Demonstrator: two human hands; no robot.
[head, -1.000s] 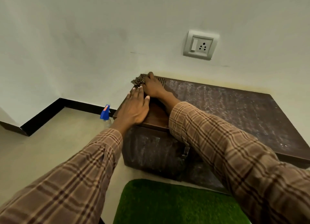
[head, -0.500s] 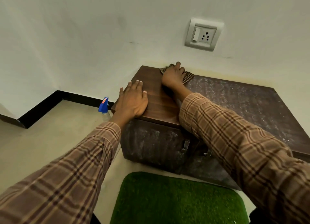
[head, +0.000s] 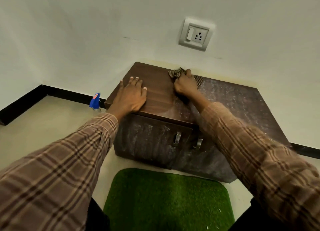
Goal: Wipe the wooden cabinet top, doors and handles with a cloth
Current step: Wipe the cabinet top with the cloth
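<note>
left hand (head: 132, 96) fingers flat on cabinet top (head: 159, 96) | right hand (head: 186, 84) fingers clutch cloth (head: 176, 73)

A white switch-and-socket plate (head: 196, 34) sits on the wall above the grip. A blue-capped spray bottle (head: 95, 101) stands on the floor far left of it. A green grass-like mat (head: 168, 201) lies below.
</note>
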